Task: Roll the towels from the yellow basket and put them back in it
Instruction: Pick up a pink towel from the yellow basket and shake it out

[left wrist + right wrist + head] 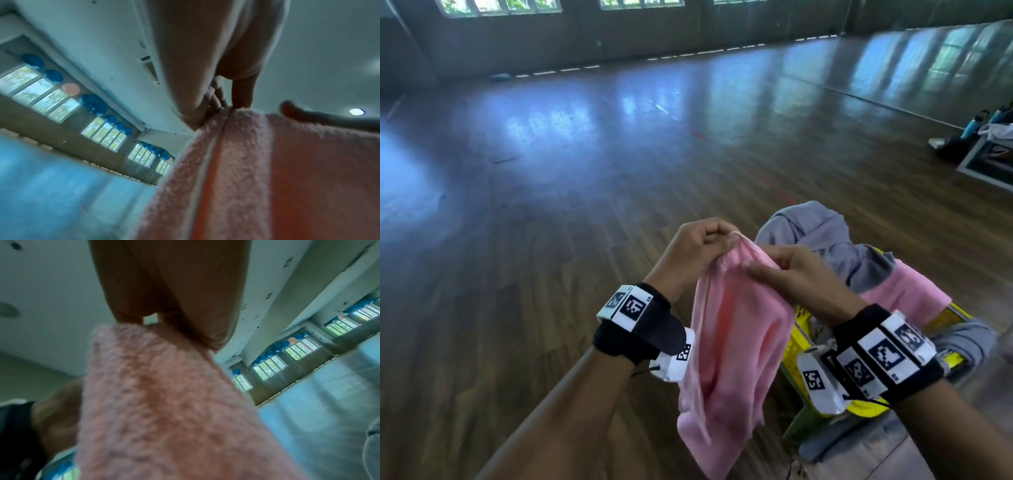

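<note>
A pink towel (pixel 729 346) was pinched at its top edge by the left hand (pixel 697 250) and right hand (pixel 796 281), evidently being opened before rolling; a flat spread on the floor (pixel 551 240) beside the yellow basket (pixel 796 337) seemed called for.

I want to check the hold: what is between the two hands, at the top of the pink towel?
In the head view, only the bunched top edge of the pink towel lies between the left hand and the right hand; both pinch it.
</note>
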### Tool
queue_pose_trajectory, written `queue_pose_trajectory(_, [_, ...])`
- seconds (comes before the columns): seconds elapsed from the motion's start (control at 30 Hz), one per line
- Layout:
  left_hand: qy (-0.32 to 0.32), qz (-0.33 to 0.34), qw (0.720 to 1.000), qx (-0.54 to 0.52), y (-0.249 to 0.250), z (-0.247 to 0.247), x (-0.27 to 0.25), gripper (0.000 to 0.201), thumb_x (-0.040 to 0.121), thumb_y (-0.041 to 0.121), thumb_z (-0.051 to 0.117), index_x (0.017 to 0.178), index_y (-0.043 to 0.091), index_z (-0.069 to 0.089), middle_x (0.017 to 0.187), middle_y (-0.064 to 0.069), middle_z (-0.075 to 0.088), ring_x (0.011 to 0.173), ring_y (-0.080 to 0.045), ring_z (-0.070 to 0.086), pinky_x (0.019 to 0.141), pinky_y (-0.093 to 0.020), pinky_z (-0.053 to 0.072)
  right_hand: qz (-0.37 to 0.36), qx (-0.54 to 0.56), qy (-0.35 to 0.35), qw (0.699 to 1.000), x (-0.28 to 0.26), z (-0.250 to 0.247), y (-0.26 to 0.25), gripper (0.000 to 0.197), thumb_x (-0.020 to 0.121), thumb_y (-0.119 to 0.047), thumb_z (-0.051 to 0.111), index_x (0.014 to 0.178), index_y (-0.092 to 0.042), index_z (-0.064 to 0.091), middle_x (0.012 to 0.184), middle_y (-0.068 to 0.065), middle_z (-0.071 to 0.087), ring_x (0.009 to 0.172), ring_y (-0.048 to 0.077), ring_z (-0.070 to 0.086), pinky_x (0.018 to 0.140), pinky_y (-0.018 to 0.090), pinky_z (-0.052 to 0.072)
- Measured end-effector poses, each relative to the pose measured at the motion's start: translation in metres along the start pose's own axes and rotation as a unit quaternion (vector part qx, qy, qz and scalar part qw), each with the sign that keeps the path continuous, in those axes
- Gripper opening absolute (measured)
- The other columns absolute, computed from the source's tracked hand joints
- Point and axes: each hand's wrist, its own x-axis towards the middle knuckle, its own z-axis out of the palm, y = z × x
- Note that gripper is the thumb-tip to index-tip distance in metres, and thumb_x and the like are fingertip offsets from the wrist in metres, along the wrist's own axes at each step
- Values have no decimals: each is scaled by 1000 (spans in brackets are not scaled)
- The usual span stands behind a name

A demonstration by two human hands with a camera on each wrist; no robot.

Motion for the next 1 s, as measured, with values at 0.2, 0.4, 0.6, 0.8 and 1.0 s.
queue_pose_trajectory(0.2, [6,30,998,46,-11,2,-5,6,86,2,67,88,3,72,80,1,70,74,-5,61,73,-21,52,-16,215,120,969,11,-16,0,43,76,-43,71,78,0,65,75,10,53,73,18,48,68,31,36])
queue_pose_trajectory(0.4, [6,88,995,55,-6,8,3,14,83,2,68,83,15,73,79,5,71,74,-6,64,73,-24,53,-28,39,21,999,-2,-3,5,22,92,-26,64,87,-5,71,79,-2,66,74,12,57,68,34,44])
queue_pose_trajectory(0.6, [13,54,997,57,-23,7,3,17,83,5,67,82,20,74,78,9,71,74,-4,63,74,-24,51,-3,185,119,976,4,-26,4,36,75,-40,75,82,-5,68,80,6,60,78,17,53,68,28,39])
queue_pose_trajectory(0.8, [11,77,993,90,-15,7,11,7,79,12,70,81,17,74,76,6,71,71,-4,63,70,-24,51,-20,90,92,991,-5,-10,2,22,92,-16,62,71,-16,68,63,-8,53,60,3,46,54,19,34])
queue_pose_trajectory(1.0, [58,73,994,49,-12,1,11,15,84,0,67,80,14,72,74,6,68,69,-4,60,69,-20,49,4,123,92,988,3,-16,9,47,75,-42,74,80,2,57,72,11,49,66,21,45,60,35,35])
